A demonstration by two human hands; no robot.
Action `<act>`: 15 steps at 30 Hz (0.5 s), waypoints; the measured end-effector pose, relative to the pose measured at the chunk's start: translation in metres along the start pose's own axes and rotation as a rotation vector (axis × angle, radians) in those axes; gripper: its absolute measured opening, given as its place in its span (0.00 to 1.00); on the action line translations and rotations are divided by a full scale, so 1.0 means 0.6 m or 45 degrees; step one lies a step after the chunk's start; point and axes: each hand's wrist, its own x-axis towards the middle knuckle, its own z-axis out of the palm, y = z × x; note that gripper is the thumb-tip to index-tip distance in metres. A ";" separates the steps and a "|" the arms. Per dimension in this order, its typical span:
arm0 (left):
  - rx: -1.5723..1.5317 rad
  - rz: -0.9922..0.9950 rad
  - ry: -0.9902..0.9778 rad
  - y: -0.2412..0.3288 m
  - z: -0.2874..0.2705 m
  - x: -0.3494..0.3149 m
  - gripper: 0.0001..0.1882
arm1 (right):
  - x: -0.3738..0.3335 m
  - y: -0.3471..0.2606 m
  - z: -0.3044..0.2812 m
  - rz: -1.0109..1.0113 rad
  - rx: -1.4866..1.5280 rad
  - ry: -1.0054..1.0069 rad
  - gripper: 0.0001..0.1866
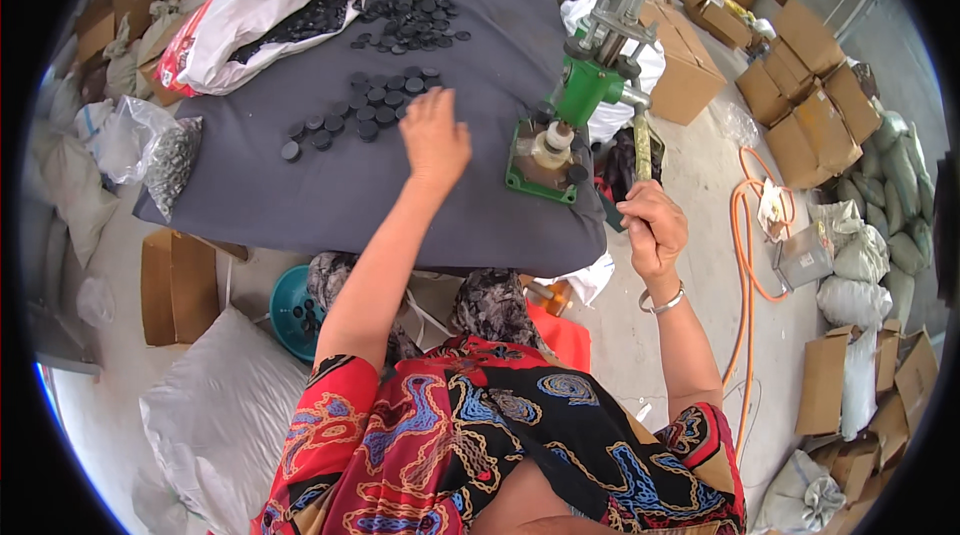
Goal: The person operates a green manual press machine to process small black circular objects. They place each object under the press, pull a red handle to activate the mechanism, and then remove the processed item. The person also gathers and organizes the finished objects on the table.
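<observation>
My right hand (652, 227) is wrapped round the lower end of the lever (642, 145) of a green hand press (580, 93). The press stands at the table's right side, with a pale round fitting (553, 143) above its green-rimmed base. My left hand (436, 139) is over the cloth at the right end of a group of black round caps (367, 113). Its fingers are stretched out and slightly apart, pointing away from me. The fingertips are close to the nearest caps; whether they touch one I cannot tell.
Another heap of black caps (415, 23) lies farther back, beside an open white bag (220, 40) of black pieces. A clear bag of small parts (173, 163) rests at the left edge. Below are a teal basin (290, 310) and a white sack (215, 405). An orange hose (743, 265) crosses the floor.
</observation>
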 end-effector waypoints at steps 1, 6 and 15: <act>0.190 -0.073 -0.025 -0.026 -0.015 0.002 0.30 | 0.005 0.000 -0.006 0.016 0.004 -0.042 0.08; 0.555 -0.299 -0.138 -0.136 -0.045 -0.029 0.26 | 0.067 -0.014 -0.037 0.343 0.171 0.116 0.12; 0.110 -0.132 -0.249 -0.080 -0.089 -0.088 0.16 | 0.282 0.074 -0.107 0.616 0.700 0.241 0.15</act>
